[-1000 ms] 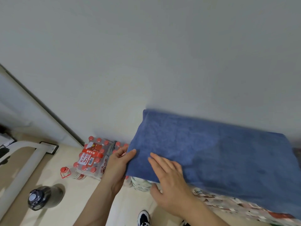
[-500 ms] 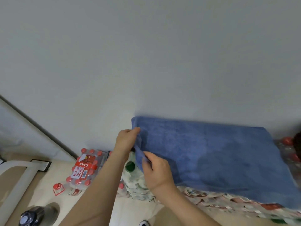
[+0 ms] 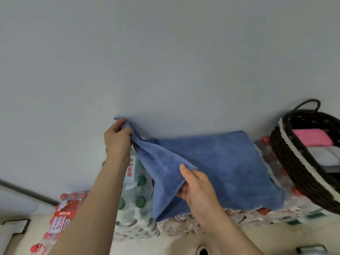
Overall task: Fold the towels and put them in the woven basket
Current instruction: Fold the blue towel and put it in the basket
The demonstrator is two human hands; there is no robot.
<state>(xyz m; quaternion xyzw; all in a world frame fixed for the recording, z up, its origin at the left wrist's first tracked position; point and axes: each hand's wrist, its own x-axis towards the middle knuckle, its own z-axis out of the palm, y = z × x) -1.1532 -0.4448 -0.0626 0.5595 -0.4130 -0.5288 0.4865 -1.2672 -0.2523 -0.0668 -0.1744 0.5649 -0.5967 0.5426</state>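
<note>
Two hands are on the blue towel (image 3: 226, 162), which lies across shrink-wrapped packs of water bottles (image 3: 184, 225) stacked against a plain grey wall (image 3: 165, 61). The left hand (image 3: 117, 142) has the far left corner bunched up, its fingers (image 3: 127, 134) curled and pinching the cloth against the thumb, so that corner is raised off the packs and close to the wall. The right hand (image 3: 196, 184) has the near left corner, thumb pressed on top of the cloth and the other fingers curled underneath it, pinching the edge. Between the two hands the left side of the towel hangs lifted in a slack fold, while its right half lies flat on the packs. Green bottle caps (image 3: 140, 199) show just left of the hanging cloth, below the left forearm. Just right of the towel sits the woven basket (image 3: 294, 162), dark with a pale band under the rim and a loop handle at its far end; it appears to rest on the same packs. Inside it lies a folded pink towel (image 3: 312, 138), with a folded white towel (image 3: 325, 155) beside it on the near side. Down on the pale floor (image 3: 184, 245) at the left stands a pack of red-capped bottles (image 3: 61, 219).
</note>
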